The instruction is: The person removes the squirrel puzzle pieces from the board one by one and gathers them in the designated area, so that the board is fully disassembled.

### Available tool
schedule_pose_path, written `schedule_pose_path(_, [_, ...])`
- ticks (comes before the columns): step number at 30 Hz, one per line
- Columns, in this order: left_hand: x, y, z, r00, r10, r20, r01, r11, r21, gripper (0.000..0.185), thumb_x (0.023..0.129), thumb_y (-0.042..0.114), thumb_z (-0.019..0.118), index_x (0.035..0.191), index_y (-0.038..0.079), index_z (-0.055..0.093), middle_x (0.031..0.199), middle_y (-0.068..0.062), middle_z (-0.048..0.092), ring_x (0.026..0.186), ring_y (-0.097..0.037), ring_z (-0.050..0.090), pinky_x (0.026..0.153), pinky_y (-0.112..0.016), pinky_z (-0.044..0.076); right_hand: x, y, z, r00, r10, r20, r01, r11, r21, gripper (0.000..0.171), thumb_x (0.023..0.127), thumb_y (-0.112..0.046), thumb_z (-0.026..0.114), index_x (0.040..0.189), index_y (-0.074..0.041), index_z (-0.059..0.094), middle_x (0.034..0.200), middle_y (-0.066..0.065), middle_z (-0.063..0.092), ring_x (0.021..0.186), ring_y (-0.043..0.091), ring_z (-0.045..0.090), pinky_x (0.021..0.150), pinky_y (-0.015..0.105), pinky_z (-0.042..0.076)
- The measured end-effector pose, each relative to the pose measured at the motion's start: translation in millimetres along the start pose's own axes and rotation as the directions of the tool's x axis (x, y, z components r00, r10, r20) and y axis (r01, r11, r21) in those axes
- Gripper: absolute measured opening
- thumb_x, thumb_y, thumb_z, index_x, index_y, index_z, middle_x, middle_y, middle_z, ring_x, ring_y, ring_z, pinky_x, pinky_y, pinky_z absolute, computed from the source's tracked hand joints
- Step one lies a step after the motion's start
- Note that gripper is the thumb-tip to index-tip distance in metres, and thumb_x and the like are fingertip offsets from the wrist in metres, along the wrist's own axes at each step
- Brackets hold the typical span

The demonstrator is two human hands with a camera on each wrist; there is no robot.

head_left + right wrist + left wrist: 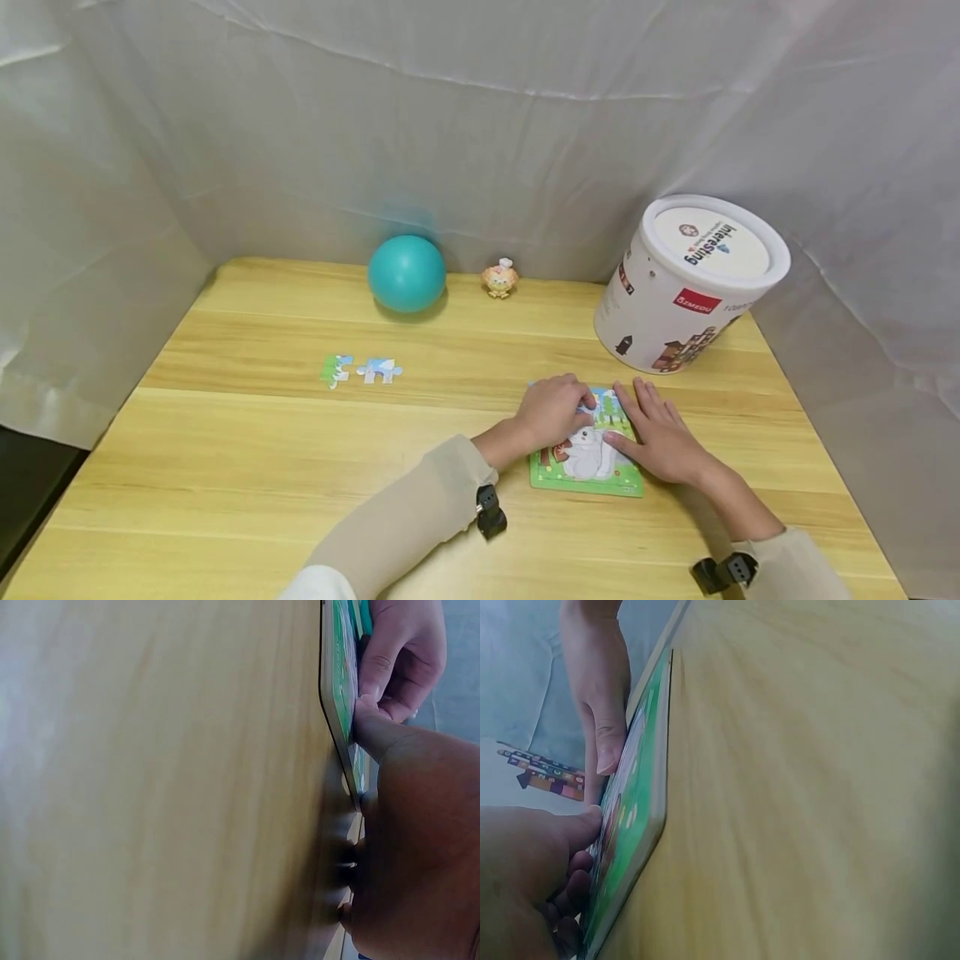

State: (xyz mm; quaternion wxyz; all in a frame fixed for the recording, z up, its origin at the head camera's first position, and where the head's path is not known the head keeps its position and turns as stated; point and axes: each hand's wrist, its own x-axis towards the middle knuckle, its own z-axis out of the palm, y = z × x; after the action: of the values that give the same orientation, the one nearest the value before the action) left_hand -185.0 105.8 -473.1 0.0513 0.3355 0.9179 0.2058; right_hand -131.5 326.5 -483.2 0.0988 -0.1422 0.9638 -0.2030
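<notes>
In the head view, a jigsaw puzzle in a green-edged board lies flat at right of centre, picturing a grey-white squirrel and trees. Over its upper left part is my left hand, fingers bent, thumb and index fingertips at the picture; I cannot tell if a piece is pinched there. My right hand rests along the board's right edge, its fingers extended and thumb on the picture. Both thumbs come close together in the right wrist view, where the left hand shows curled fingers beside the board.
Two loose puzzle pieces, a green one and a blue one, lie on the table's left. Behind stand a teal ball, a small figurine and a large white bucket. Grey cloth walls the wooden table.
</notes>
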Motion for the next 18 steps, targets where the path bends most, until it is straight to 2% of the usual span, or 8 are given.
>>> schedule_pose_path(7, [3.2, 2.2, 2.5, 1.000, 0.006, 0.013, -0.006, 1.000, -0.009, 0.021, 0.097, 0.035, 0.071, 0.112, 0.020, 0.075, 0.103, 0.009, 0.066, 0.092, -0.004, 0.059, 0.080, -0.019, 0.049, 3, 3, 0, 0.998, 0.040, 0.056, -0.039, 0.999, -0.018, 0.090, 0.101, -0.061, 0.051, 0.164, -0.011, 0.010, 0.166, 0.030, -0.002, 0.152, 0.048, -0.006, 0.117, 0.069, -0.002])
schedule_pose_path(14, [5.2, 2.6, 2.5, 1.000, -0.007, 0.025, 0.007, 1.000, -0.011, 0.023, 0.097, 0.036, 0.071, 0.112, 0.020, 0.074, 0.104, 0.009, 0.065, 0.092, -0.005, 0.060, 0.078, -0.019, 0.049, 0, -9, -7, 0.999, 0.024, 0.036, -0.024, 1.000, -0.007, 0.087, 0.102, -0.054, 0.054, 0.163, -0.006, 0.015, 0.164, 0.034, 0.002, 0.151, 0.051, -0.002, 0.116, 0.070, 0.000])
schedule_pose_path(18, [6.0, 2.6, 4.1, 1.000, -0.011, 0.018, 0.011, 1.000, -0.010, 0.022, 0.097, 0.037, 0.071, 0.111, 0.020, 0.073, 0.102, 0.009, 0.064, 0.090, -0.004, 0.059, 0.075, -0.019, 0.049, 2, -1, -1, 0.999, 0.024, 0.041, -0.024, 1.000, -0.006, 0.089, 0.102, -0.058, 0.051, 0.164, -0.009, 0.011, 0.165, 0.032, -0.001, 0.151, 0.050, -0.005, 0.116, 0.069, -0.002])
